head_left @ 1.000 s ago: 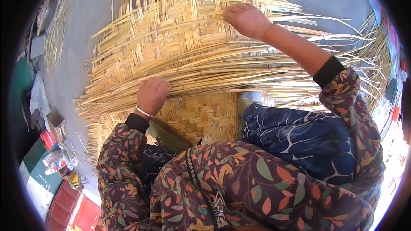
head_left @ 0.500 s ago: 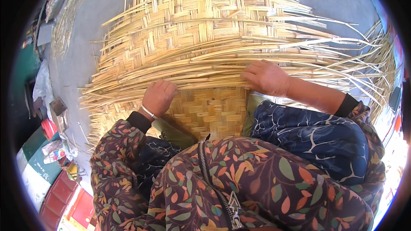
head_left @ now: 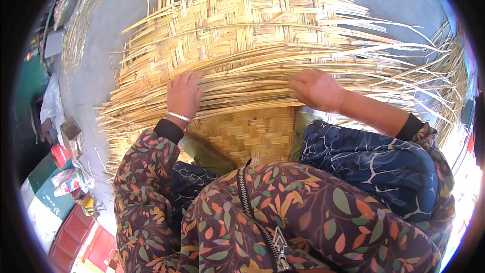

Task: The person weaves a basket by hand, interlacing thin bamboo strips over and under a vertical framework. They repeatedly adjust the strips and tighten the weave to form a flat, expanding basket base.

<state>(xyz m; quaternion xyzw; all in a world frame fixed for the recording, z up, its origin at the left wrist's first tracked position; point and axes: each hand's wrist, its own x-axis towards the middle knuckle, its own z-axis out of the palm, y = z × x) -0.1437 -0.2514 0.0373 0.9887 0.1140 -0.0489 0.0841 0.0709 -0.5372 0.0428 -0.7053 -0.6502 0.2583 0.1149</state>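
Two bare hands work over one woven mat (head_left: 222, 45) of pale, split stalks, which stretches from the upper edge of the frame down to its centre. One band of unwoven strips (head_left: 247, 89), too many to count, crosses the mat from side to side in mid-frame. The left hand (head_left: 185, 95), left of centre, lies on this band with its fingers slightly parted; whether they pinch any strips I cannot tell. The right hand (head_left: 317, 91), right of centre, curls over the same band, its fingertips hidden, so its grip cannot be told either. One pale bracelet (head_left: 179, 117) circles the left wrist. Two heaps of strips lie on the grey floor (head_left: 101, 45): a thin heap (head_left: 77, 40) at upper left, a thicker heap (head_left: 451, 71) at the right edge.
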